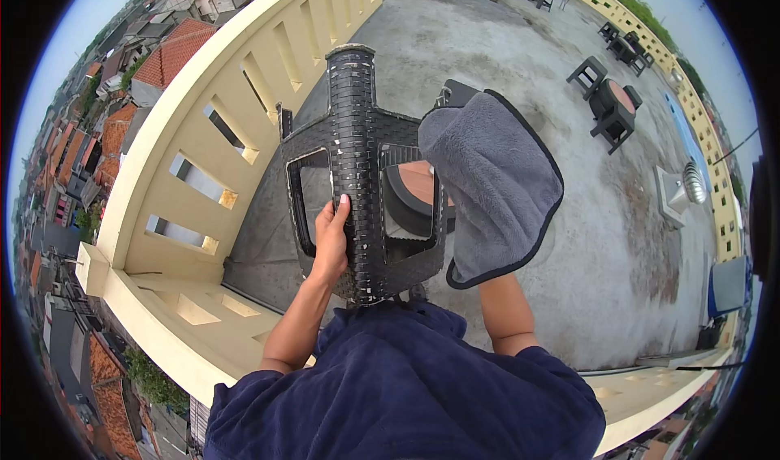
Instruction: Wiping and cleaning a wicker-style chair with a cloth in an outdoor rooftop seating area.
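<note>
A black plastic stool [356, 125] with a woven pattern is tipped in front of me, its legs pointing away from my body. Pale worn flecks mark its rounded corner leg, and large cutouts open on both sides of it. My left hand [332, 238] grips the edge of the left cutout, thumb resting on the woven ridge. A grey plush cloth [496, 186] with black edging hangs over my right hand, which it hides; only the right forearm [506, 314] shows below. The cloth is held up at the stool's right side and overlaps it in view.
A cream parapet wall [201, 174] with slots runs along the left, rooftops beyond it. Behind the stool stands a round black table [414, 192] with a reddish top. Farther right are another round table [612, 99], black stools [588, 76] and a metal roof ventilator [691, 183] on the concrete floor.
</note>
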The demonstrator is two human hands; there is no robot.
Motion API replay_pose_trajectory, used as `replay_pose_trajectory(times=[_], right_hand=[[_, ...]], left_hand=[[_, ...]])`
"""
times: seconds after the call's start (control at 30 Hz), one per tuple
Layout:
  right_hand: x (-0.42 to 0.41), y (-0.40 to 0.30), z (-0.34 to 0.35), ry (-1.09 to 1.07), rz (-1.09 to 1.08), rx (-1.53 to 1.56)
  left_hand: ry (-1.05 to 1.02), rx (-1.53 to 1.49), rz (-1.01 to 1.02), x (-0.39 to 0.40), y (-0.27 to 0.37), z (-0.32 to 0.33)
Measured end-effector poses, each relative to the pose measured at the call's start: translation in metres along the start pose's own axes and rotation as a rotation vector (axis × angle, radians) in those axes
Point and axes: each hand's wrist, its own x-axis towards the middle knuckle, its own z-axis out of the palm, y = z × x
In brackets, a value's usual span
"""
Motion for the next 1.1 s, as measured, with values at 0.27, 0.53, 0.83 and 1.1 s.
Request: replay_pose_trajectory(times=[0.27,0.53,0.83,1.1], right_hand=[[-0.073,-0.056,0.07,-0.244,0.18,-0.154],[-0.106,0.009,0.055,-0.421,0.395,0.178],[-0.111,0.036,0.044,-0.38,0.174,0.054],[-0.115,0.017,0.052,-0.352,0.31,-0.066]], left_hand=[[0.09,-0.028,0.162,0.015,0.003,0.029],[0.13,-0.152,0.233,0.026,0.024,0.03],[0.105,-0.166,0.181,0.015,0.035,0.01],[0.108,-0.165,0.131,0.025,0.026,0.009]])
